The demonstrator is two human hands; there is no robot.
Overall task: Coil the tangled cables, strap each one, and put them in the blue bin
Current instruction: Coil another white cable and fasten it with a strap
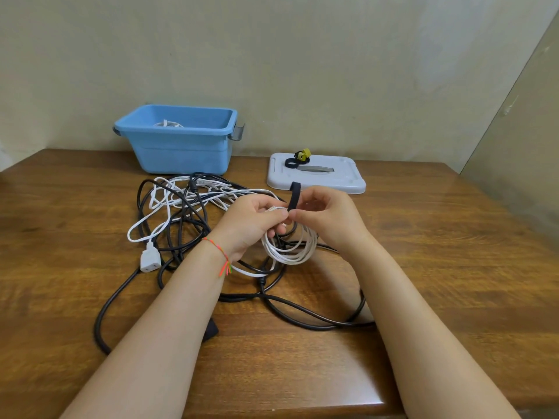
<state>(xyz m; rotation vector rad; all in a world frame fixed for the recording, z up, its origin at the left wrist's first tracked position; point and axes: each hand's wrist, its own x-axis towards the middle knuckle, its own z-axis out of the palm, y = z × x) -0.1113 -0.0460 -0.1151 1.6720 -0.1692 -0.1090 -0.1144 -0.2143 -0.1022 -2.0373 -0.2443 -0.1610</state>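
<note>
Two hands meet over the wooden table (453, 267): the left hand (251, 222) has its fingers curled round the top of a white cable coil (290, 246), which hangs just above the tangled cables (187, 213), while the right hand (326, 216) pinches a dark strap (295, 196) whose loop stands up between the thumbs. If the left grip loosens before the strap closes, I judge the coil could spring apart and fall back into the tangle. The blue bin (181, 149) sits beyond the pile with something white already inside, and spare straps (298, 160) lie on the grey lid (316, 176).
</note>
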